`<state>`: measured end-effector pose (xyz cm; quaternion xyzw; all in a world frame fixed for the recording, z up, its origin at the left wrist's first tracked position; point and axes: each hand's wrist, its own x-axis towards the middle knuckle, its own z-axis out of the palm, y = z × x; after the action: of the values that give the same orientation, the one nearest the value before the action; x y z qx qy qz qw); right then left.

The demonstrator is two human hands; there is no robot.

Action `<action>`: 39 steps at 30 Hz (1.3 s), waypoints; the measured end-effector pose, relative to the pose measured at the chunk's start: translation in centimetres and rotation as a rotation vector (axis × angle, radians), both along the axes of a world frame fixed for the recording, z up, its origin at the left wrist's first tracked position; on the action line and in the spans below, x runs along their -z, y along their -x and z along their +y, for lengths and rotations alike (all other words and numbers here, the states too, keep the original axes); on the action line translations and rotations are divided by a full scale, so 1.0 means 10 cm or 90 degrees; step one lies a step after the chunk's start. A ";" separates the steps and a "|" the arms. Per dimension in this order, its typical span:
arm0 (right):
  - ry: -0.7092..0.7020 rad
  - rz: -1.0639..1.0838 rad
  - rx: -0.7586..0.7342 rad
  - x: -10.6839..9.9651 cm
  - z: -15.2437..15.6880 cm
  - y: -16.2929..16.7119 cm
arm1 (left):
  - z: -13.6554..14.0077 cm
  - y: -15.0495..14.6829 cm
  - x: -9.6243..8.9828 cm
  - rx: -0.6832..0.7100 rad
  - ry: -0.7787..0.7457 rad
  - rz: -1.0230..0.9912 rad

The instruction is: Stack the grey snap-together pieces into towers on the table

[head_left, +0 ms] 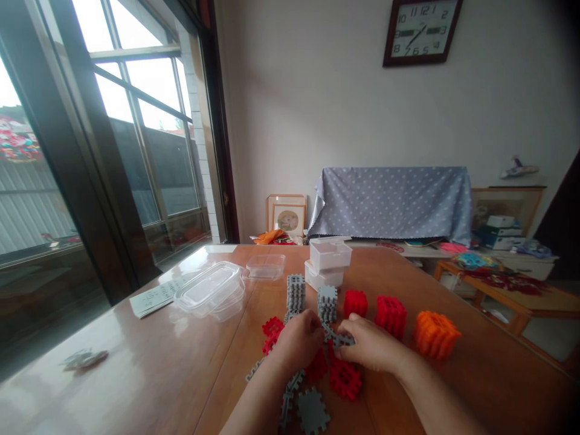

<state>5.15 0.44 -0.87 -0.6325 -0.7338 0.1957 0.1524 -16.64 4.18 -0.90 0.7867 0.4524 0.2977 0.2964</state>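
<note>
My left hand (299, 339) is over the middle of the loose interlocking plastic tiles, its fingers curled in; what they hold is hidden. My right hand (369, 343) pinches a grey notched tile (343, 340) between thumb and fingers. Below it lies a red tile (345, 380), lattice-like with notched edges. Left of my left hand are more red tiles (272, 327). A flat solid grey tile (313, 411) lies nearest me. Just beyond the hands stand two grey stacks, one of lattice tiles (296, 291) and one with a solid top (327, 302).
Rightward stand a red stack (356, 302), another red stack (391, 316) and an orange stack (437, 334). Clear plastic containers (209, 287) and a paper (154, 297) lie left. Two stacked clear boxes (330, 255) stand behind. A small plastic packet (84, 359) is far left.
</note>
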 end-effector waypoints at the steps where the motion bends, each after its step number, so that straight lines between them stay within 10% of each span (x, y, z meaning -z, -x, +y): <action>1: -0.012 0.013 0.002 0.01 0.00 0.00 | 0.00 0.00 0.00 0.001 0.000 0.001; 10: -0.042 0.367 0.026 -0.01 0.08 0.12 | 0.06 -0.04 0.04 -0.015 0.072 -0.114; 21: -0.025 0.842 0.163 -0.08 0.04 0.45 | -0.09 0.00 -0.23 0.013 0.450 -0.469; 39: -0.154 0.472 -0.016 0.03 0.04 0.38 | 0.13 0.16 -0.19 -0.043 0.407 -0.586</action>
<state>1.36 0.81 -1.20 -0.4874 -0.6544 0.3246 0.4784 -18.24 5.50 1.03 0.4315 0.3687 0.4677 0.6776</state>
